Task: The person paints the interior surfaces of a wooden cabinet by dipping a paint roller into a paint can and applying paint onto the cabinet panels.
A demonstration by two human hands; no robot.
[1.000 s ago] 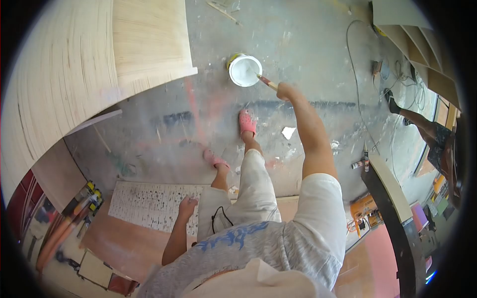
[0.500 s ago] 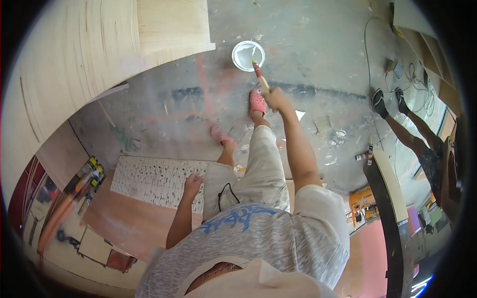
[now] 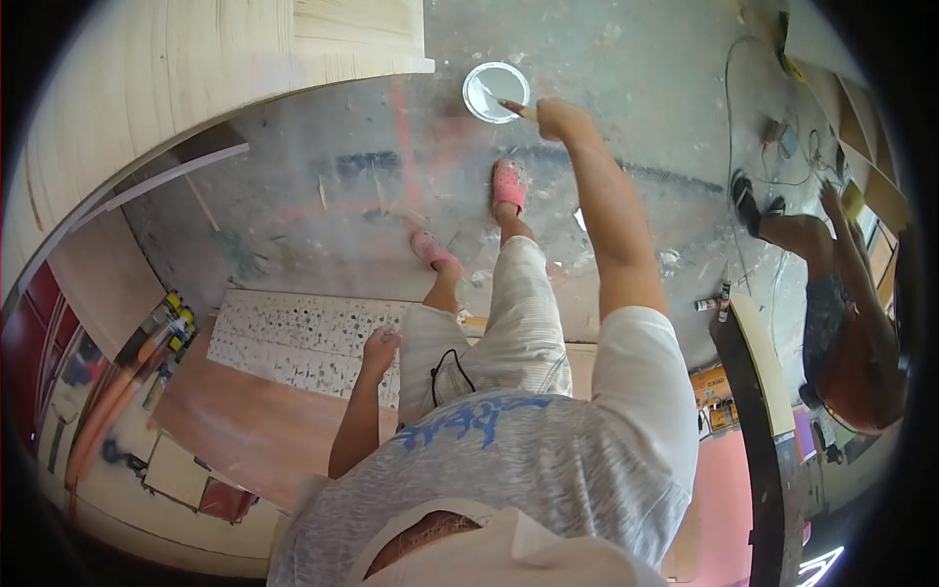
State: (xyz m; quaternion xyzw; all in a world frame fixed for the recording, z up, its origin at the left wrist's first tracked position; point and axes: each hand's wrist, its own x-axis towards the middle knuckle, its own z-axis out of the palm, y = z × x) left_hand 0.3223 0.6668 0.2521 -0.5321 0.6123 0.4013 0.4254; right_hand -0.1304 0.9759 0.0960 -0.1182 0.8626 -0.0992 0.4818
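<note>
Right hand (image 3: 564,119) holding a slim, reddish-brown and pale wooden brush-like tool (image 3: 518,108) over a round white bucket (image 3: 469,93)

The right hand is grasping the pale end of the tool, with the arm reaching well forward. The tool's tip is pointing into the mouth of the bucket, which is standing on the stained grey floor (image 3: 626,59) and holding something white; whether the tip is touching it, I cannot tell. The left hand (image 3: 381,352) is hanging beside the thigh, above a white board with dark speckles (image 3: 284,338); its fingers are curling inward, and I cannot tell whether they are holding anything.

The bucket is sitting just ahead of a pink perforated clog (image 3: 508,186), so a careless step could knock it over and spill the contents. A loaded tip could also be dripping onto the floor or footwear if it is lifted out unwiped. A curved, pale wooden panel (image 3: 196,98) is looming near on the left, where splashes could be marking its bare surface.

Blue lettering (image 3: 477,421) is running across the grey shirt, too distorted to read. An orange box (image 3: 711,382) on the right and two tubes (image 3: 725,301) near it are showing no legible labels.
</note>
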